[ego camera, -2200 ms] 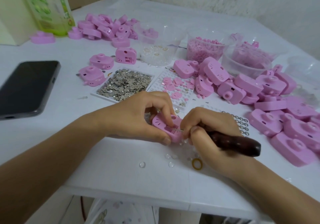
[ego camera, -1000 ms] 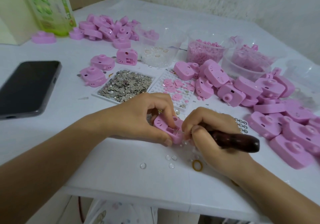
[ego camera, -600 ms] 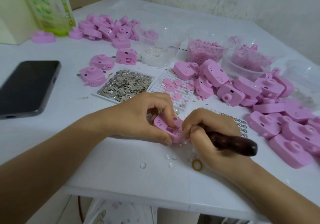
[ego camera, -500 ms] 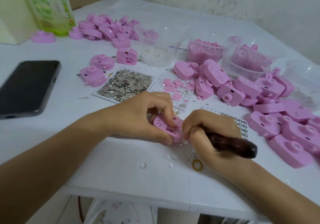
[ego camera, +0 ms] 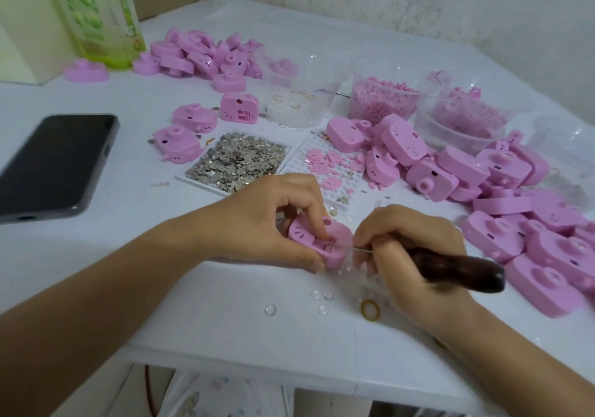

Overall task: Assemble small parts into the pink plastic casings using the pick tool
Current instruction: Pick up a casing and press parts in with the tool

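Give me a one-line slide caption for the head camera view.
Left hand steadies a pink casing while the right hand aims the pick tool at its rectangular opening.

On my feed: centre casing [ego camera: 317, 239] is pastel pink with fine line marks on its face. Loose casings [ego camera: 402, 149] same pink. Pick tool [ego camera: 460, 270] handle dark reddish-brown, needle silver. Table [ego camera: 225, 336] white. Phone [ego camera: 54, 162] black, grey rim. Bottle [ego camera: 96, 14] yellow-green, darker green print. Metal bits [ego camera: 238, 159] silver. Grid tray [ego camera: 307, 142] white, dotted grid. Ring [ego camera: 369, 309] amber. Cloth [ego camera: 199, 394] under table white, pastel print.
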